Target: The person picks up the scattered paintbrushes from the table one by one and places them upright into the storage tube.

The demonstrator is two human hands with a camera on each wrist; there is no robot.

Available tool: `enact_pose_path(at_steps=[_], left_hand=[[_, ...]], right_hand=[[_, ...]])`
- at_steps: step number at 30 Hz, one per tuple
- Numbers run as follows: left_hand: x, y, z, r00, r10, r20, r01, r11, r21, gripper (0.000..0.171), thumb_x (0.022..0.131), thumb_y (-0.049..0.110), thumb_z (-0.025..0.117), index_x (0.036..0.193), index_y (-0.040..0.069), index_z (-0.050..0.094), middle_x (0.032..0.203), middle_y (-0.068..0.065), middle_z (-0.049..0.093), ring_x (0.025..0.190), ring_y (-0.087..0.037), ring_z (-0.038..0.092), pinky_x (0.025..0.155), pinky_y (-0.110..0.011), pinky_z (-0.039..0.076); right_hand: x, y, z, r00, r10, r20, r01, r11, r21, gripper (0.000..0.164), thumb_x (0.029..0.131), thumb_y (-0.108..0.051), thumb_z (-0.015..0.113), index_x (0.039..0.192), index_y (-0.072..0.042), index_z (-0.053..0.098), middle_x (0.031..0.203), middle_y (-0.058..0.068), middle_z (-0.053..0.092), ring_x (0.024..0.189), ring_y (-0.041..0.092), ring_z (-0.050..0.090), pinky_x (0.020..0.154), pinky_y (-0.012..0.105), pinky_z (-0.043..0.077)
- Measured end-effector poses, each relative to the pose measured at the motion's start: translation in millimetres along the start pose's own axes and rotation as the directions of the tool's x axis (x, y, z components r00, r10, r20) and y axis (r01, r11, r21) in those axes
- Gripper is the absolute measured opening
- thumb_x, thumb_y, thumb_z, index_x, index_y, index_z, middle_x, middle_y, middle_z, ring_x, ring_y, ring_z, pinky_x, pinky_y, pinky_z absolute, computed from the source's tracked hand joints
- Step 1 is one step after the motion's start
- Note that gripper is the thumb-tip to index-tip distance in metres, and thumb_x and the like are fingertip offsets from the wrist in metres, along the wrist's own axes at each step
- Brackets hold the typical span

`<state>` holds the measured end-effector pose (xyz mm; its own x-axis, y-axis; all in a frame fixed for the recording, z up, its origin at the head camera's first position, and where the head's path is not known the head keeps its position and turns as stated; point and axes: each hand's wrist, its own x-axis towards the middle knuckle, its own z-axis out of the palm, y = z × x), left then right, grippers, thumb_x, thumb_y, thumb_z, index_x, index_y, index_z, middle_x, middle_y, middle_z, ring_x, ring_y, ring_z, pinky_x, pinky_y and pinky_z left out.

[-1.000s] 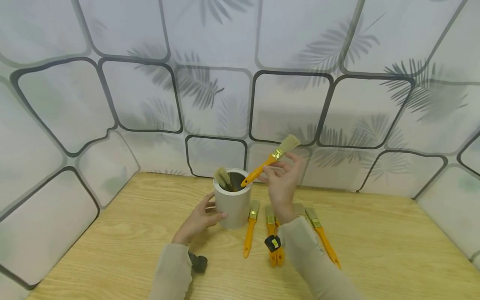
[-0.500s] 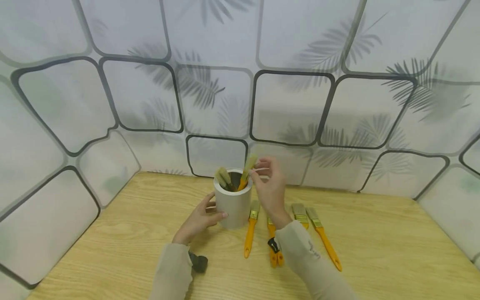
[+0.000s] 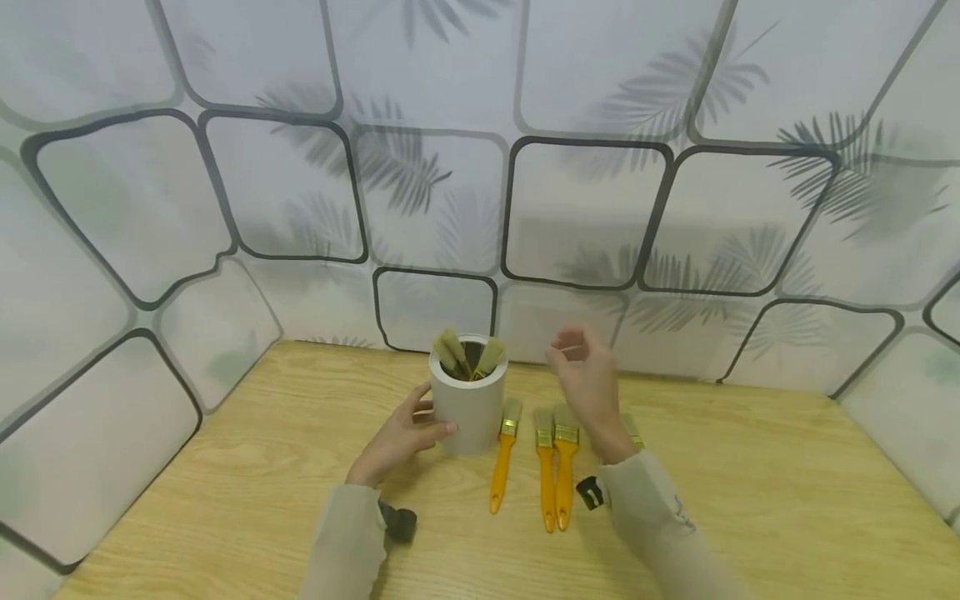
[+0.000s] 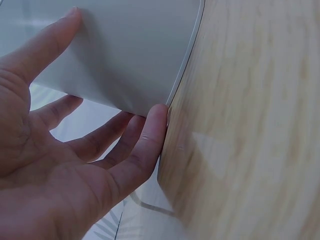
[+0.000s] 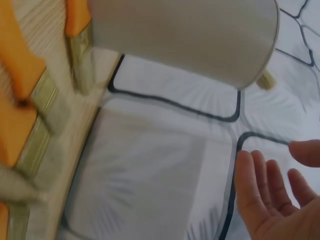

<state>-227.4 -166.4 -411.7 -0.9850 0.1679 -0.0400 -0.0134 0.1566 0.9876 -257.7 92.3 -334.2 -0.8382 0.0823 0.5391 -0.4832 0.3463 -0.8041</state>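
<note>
My left hand [image 3: 397,437] steadies a white cylindrical container [image 3: 468,421] on the wooden table, thumb on its near side and fingers around its left. In the left wrist view, fingertips [image 4: 154,125] rest at its lower edge. Several paintbrushes stand inside, their pale bristles [image 3: 491,357] poking up above the rim. My right hand [image 3: 588,383] hovers empty to the right of the container, fingers loosely bent. Below it lie more orange-handled paintbrushes: one [image 3: 500,467] beside the container, two [image 3: 566,471] side by side, and another [image 3: 633,432] partly hidden behind the right forearm.
A pale wall covering [image 3: 577,217] with dark outlined shapes and leaf prints rises right behind the table and on both sides. Bare wooden tabletop [image 3: 787,492] stretches to the right, and more [image 3: 225,500] to the left.
The right hand lowered a paintbrush handle-first into the container, let it go, and moved away to the right. The left hand has kept its place on the container.
</note>
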Motion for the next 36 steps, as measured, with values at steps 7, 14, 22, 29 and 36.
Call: enact_pose_path(at_steps=[7,14,22,29,36], left_hand=[[0.9,-0.4,-0.1,1.0,0.003,-0.002,-0.003,1.0,0.002,0.082,0.094,0.017,0.075,0.161,0.009,0.027,0.149,-0.028,0.041,0.135,-0.044,0.044,0.098,-0.054,0.049],[1.5,0.3,-0.3,1.0,0.003,-0.001,-0.003,1.0,0.002,0.081,0.094,0.015,0.074,0.16,0.01,0.028,0.149,-0.028,0.041,0.135,-0.044,0.044,0.098,-0.054,0.049],[1.2,-0.3,0.0,1.0,0.001,0.002,-0.001,1.0,0.013,0.081,0.094,0.015,0.074,0.16,0.01,0.028,0.15,-0.028,0.041,0.135,-0.045,0.044,0.098,-0.054,0.05],[1.6,-0.9,1.3,1.0,-0.003,0.011,0.003,1.0,0.003,0.082,0.094,0.015,0.074,0.161,0.01,0.027,0.15,-0.028,0.04,0.135,-0.045,0.044,0.098,-0.053,0.05],[1.9,0.0,-0.4,1.0,-0.008,0.019,0.008,1.0,-0.002,0.082,0.095,0.014,0.073,0.161,0.009,0.025,0.152,-0.029,0.038,0.136,-0.046,0.043,0.1,-0.054,0.049]], right_hand=[[-2,8,-34,0.98,0.155,0.124,-0.146,0.986,-0.085,0.018,0.093,0.006,0.064,0.11,0.007,0.062,0.103,0.023,0.065,0.086,0.034,0.065,0.067,0.028,0.06],[-8,20,-64,0.936,0.267,0.229,-0.226,0.956,-0.188,0.024,0.093,0.004,0.062,0.116,0.008,0.059,0.105,0.022,0.063,0.087,0.036,0.067,0.068,0.036,0.061],[-9,30,-89,0.888,0.332,0.318,-0.254,0.931,-0.264,0.033,0.094,0.0,0.062,0.124,0.012,0.053,0.107,0.026,0.062,0.083,0.035,0.068,0.065,0.042,0.062],[-14,45,-106,0.852,0.378,0.361,-0.268,0.909,-0.32,0.034,0.091,0.001,0.064,0.119,0.016,0.052,0.103,0.029,0.062,0.077,0.033,0.068,0.059,0.041,0.061],[-16,59,-116,0.81,0.439,0.39,-0.3,0.88,-0.368,0.034,0.091,0.003,0.063,0.119,0.017,0.05,0.097,0.024,0.063,0.074,0.025,0.066,0.059,0.039,0.061]])
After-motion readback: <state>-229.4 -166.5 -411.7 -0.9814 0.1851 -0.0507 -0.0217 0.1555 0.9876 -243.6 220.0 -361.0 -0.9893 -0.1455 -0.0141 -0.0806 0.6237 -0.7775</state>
